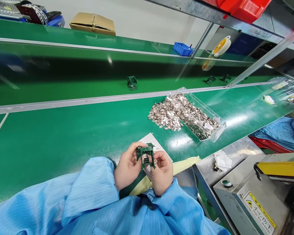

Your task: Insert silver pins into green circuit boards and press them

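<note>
Between my two hands is a dark green plastic frame (pixel 147 150) with an opening in its middle. My left hand (pixel 127 167) grips its left side with thumb and fingers. On the other side, my right hand (pixel 162 170) pinches the frame's right edge and lower part. Whether a small part is also between my right fingers cannot be made out. Below the frame lies a white gridded sheet (pixel 159 145), partly hidden by my hands. Ahead to the right, small silvery metal pieces (pixel 165 114) are heaped beside and inside a clear plastic tray (pixel 219 133).
A similar green frame (pixel 132 83) stands on the conveyor belt (pixel 88 86), with others (pixel 210 80) farther right. The metal rail (pixel 88 100) borders the belt. A grey machine (pixel 247 189) with a warning label stands at the right. Yellow cloth (pixel 186 164) lies along the table edge.
</note>
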